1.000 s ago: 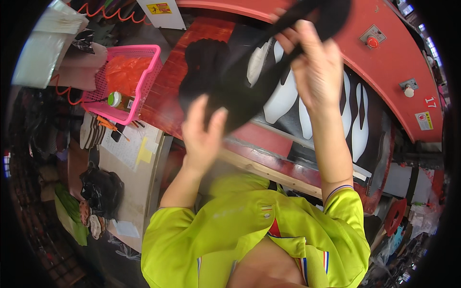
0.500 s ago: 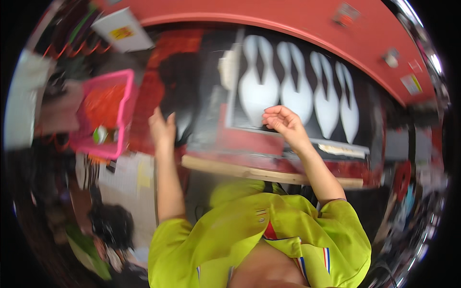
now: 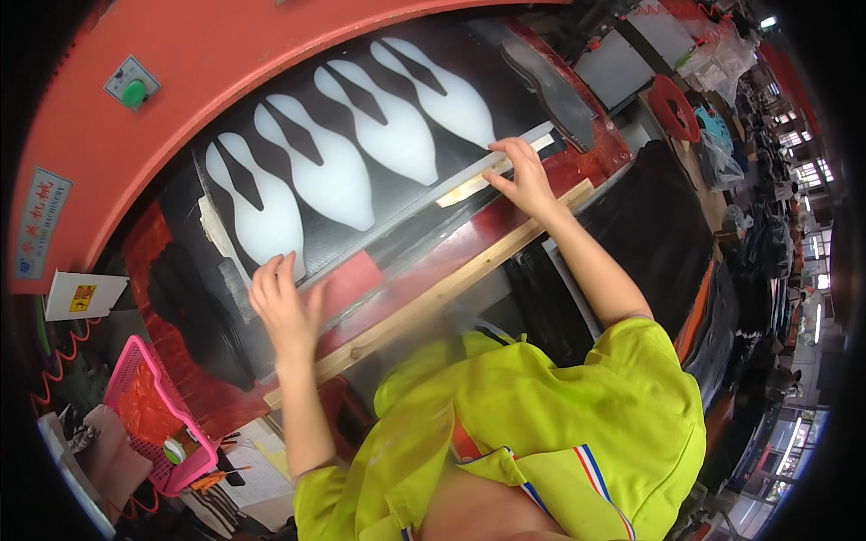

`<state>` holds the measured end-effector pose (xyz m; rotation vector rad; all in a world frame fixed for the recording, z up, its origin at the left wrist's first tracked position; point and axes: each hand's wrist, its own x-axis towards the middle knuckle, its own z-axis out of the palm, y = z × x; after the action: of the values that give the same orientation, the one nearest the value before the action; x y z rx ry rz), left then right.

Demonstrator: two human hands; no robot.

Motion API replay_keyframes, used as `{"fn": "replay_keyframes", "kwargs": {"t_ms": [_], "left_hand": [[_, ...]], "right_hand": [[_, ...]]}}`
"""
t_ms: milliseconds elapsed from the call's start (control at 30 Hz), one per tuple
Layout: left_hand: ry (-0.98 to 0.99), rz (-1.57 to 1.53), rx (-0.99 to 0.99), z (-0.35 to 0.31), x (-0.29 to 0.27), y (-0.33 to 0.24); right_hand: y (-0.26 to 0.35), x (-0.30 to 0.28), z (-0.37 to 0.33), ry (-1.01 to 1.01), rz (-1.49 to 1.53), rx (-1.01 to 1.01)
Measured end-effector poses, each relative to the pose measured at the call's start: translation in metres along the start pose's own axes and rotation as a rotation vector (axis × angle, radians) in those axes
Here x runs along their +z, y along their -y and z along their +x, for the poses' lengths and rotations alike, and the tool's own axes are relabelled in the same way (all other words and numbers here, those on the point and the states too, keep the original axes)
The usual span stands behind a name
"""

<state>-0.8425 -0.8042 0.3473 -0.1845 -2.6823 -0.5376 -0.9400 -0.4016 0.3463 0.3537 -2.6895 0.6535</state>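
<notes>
Several white pieces shaped like shoe uppers (image 3: pixel 329 171), each with a dark slot, lie in a row on a black sheet within a pale-edged frame (image 3: pixel 406 214). My left hand (image 3: pixel 284 302) is at the near tip of the leftmost piece, fingers stretched and thumb apart. At the near tip of the rightmost piece is my right hand (image 3: pixel 523 180), fingers and thumb apart, by the frame's near edge. Neither hand visibly grips anything; whether the fingertips touch the pieces I cannot tell. Dark, similarly curved pieces (image 3: pixel 198 311) lie left of the frame.
A red machine beam (image 3: pixel 189 95) with a green button (image 3: pixel 133 94) arches over the far side. A wooden strip (image 3: pixel 433 288) runs along the near edge. A pink basket (image 3: pixel 149 397) stands at left, black sheet material (image 3: pixel 640 216) lies at right. A dark piece (image 3: pixel 555 90) lies far right.
The view has turned, so the row now slants. My left hand went from the dark pieces to the leftmost white piece; my right hand moved from there to the rightmost one.
</notes>
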Motion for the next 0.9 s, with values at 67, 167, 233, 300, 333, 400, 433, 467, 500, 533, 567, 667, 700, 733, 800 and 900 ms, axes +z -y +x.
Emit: {"fn": "replay_keyframes", "kwargs": {"t_ms": [67,167,233,300,333,400,433,467,500,533,567,667,700,733,800,900], "left_hand": [[0.128,-0.045,-0.068,0.008,0.002,0.005],[0.216,0.003,-0.034,0.015,-0.002,0.008],[0.263,0.012,0.034,0.022,-0.008,0.006],[0.262,-0.128,-0.048,0.035,-0.021,0.005],[0.276,-0.190,-0.138,0.041,-0.027,0.004],[0.087,-0.160,-0.107,0.050,-0.038,0.001],[0.028,-0.140,-0.064,0.055,-0.041,-0.001],[-0.005,-0.134,-0.068,0.058,-0.044,-0.003],[-0.074,-0.132,-0.028,0.061,-0.046,-0.005],[-0.113,-0.156,-0.021,0.063,-0.046,-0.008],[-0.122,-0.126,-0.055,0.063,-0.049,-0.011],[-0.171,-0.059,-0.010,0.052,-0.056,-0.024],[-0.171,-0.041,0.021,0.043,-0.060,-0.029],[-0.156,-0.050,0.016,0.030,-0.066,-0.035],[-0.020,-0.119,-0.189,-0.013,-0.083,-0.047],[0.407,-0.295,-0.276,-0.078,-0.106,-0.054]], "right_hand": [[-0.026,-0.010,0.013,0.084,-0.052,-0.027],[-0.048,-0.017,0.030,0.215,-0.106,-0.096],[-0.052,-0.021,0.038,0.257,-0.119,-0.161],[-0.056,-0.026,0.050,0.275,-0.166,-0.276],[-0.058,-0.028,0.054,0.261,-0.166,-0.392],[-0.066,-0.030,0.063,0.207,-0.159,-0.614],[-0.072,-0.031,0.064,0.167,-0.155,-0.725],[-0.079,-0.030,0.065,0.168,-0.176,-0.678],[-0.087,-0.029,0.067,0.119,-0.146,-0.671],[-0.094,-0.027,0.070,0.071,-0.114,-0.668],[-0.101,-0.028,0.072,0.028,-0.066,-0.595],[-0.105,-0.034,0.077,-0.068,-0.090,-0.620],[-0.103,-0.044,0.075,-0.102,-0.039,-0.688],[-0.100,-0.057,0.069,-0.099,-0.008,-0.716],[-0.092,-0.091,0.043,-0.097,0.013,-0.817],[-0.086,-0.143,-0.026,0.313,0.072,-0.750]]}}
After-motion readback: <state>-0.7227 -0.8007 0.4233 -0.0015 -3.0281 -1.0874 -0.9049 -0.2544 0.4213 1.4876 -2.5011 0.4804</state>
